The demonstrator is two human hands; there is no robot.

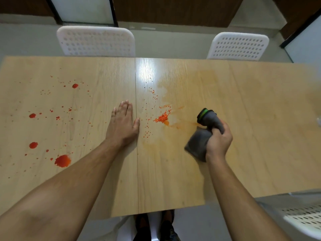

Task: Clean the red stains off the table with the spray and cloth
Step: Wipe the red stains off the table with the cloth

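Observation:
Red stains (62,160) are spattered over the left half of the light wooden table (173,180), with one large blot near its front. A crumbly orange-red smear (162,118) lies near the middle, and a pale orange wet film spreads to its right. My left hand (123,122) rests flat on the table beside the centre seam, fingers straight. My right hand (219,138) grips a grey spray bottle (207,116) with a black and green top, pointed toward the smear. A grey cloth (197,145) is bunched in the same hand and hangs down to the table.
Two white perforated chairs (96,41) (238,46) stand at the far side. Part of another chair (305,218) shows at the near right. A small clear object (319,121) is cut off at the table's right edge. My feet are below the front edge.

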